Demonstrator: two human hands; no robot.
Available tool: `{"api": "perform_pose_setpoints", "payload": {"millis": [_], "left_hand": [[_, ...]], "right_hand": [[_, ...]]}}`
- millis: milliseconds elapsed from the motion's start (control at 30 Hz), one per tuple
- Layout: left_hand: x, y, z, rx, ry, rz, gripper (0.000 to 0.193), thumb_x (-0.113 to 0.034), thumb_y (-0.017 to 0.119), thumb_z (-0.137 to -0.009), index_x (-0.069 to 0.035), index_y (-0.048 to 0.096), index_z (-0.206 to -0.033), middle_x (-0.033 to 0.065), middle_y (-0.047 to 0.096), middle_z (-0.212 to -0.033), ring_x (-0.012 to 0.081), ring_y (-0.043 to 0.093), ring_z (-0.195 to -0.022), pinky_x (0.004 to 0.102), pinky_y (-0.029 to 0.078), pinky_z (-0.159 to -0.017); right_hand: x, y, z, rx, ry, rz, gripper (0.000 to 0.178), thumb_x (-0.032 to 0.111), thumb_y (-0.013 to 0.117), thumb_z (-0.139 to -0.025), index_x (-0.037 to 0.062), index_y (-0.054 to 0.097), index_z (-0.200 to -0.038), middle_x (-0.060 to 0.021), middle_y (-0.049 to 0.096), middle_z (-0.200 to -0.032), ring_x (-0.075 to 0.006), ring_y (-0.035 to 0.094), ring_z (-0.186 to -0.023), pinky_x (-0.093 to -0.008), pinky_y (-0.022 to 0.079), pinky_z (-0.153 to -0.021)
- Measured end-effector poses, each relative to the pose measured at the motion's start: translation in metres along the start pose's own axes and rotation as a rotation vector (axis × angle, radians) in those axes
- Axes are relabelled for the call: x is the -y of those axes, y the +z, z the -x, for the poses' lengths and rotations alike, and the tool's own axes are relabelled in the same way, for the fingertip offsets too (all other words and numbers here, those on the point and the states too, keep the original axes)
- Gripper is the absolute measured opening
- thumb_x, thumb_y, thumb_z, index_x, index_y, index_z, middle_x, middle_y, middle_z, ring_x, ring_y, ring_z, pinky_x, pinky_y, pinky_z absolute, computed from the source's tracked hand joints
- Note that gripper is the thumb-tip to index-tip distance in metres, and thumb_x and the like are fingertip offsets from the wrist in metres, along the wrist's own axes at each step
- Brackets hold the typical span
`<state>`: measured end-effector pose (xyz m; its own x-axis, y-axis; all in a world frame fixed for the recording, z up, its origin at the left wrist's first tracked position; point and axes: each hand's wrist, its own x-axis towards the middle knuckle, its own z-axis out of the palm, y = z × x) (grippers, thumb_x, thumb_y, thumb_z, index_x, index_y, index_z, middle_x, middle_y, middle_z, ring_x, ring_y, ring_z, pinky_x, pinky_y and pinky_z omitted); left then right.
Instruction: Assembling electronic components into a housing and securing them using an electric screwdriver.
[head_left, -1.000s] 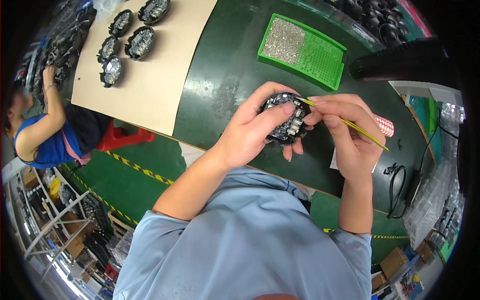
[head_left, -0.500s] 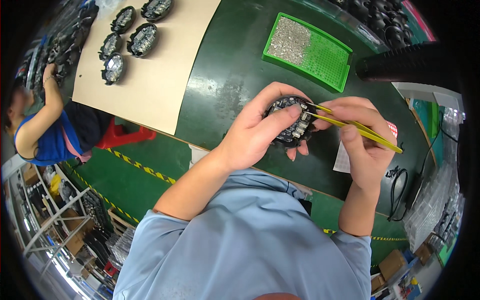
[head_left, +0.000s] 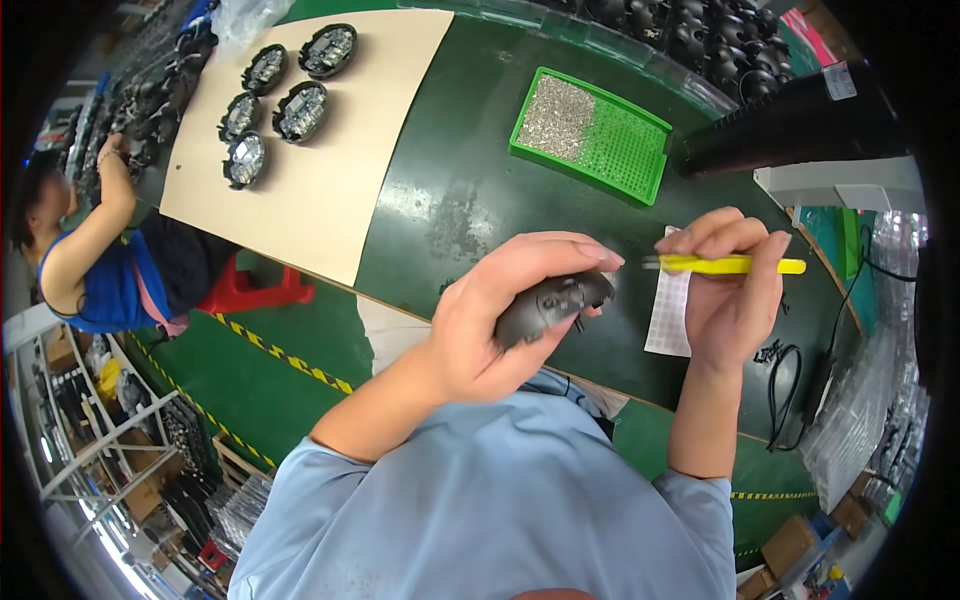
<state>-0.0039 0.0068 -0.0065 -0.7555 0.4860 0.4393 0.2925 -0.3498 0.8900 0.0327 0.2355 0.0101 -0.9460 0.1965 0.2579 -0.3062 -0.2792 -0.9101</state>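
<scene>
My left hand (head_left: 490, 315) is closed round a black round housing (head_left: 545, 308), tilted so that its smooth outer shell shows; its inner side with the circuit board is turned out of sight. To the right, apart from the housing, my right hand (head_left: 735, 285) grips yellow tweezers (head_left: 730, 265) lying level across the fingers, tips pointing left toward the housing. Whether the tips hold anything is too small to make out. Under the right hand lies a white sheet of round stickers (head_left: 668, 315). Beyond both hands stands a green tray (head_left: 640, 160) partly covered with small metal pieces (head_left: 558, 115).
Several similar housings with boards (head_left: 302, 112) rest on a beige sheet (head_left: 320, 210) at the left. A black cylindrical object (head_left: 790, 120) juts in at the right, above a black cable (head_left: 790, 390). A co-worker (head_left: 90, 240) sits at far left near a red stool (head_left: 260, 285).
The housing has been tipped over, from board side showing to outer shell showing. My right hand has drawn the tweezers away from it, and they have swung level.
</scene>
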Motion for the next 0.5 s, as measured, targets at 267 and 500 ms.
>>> {"api": "perform_pose_setpoints", "payload": {"millis": [267, 500], "left_hand": [[-0.026, -0.021, -0.021, 0.126, 0.352, -0.39, 0.062, 0.007, 0.061, -0.091, -0.005, 0.037, -0.146, 0.04, 0.062, -0.113, 0.0426, 0.069, -0.095, 0.0433, 0.059, -0.076], [-0.044, -0.038, -0.031, 0.156, 0.278, -0.63, 0.032, 0.014, 0.06, -0.079, 0.0, 0.064, -0.108, 0.0262, 0.062, -0.12, 0.0298, 0.067, -0.088, 0.0346, 0.057, -0.077]], "right_hand": [[0.005, 0.007, 0.003, 0.006, -0.014, 0.035, 0.057, 0.034, 0.019, -0.114, -0.0003, 0.053, -0.084, -0.0187, 0.058, -0.08, -0.0258, 0.061, -0.069, -0.0407, 0.058, -0.071], [0.001, 0.01, 0.007, 0.016, -0.008, 0.024, 0.052, 0.034, 0.025, -0.113, -0.0011, 0.052, -0.085, -0.0179, 0.057, -0.082, -0.0251, 0.061, -0.071, -0.0402, 0.057, -0.07]]}}
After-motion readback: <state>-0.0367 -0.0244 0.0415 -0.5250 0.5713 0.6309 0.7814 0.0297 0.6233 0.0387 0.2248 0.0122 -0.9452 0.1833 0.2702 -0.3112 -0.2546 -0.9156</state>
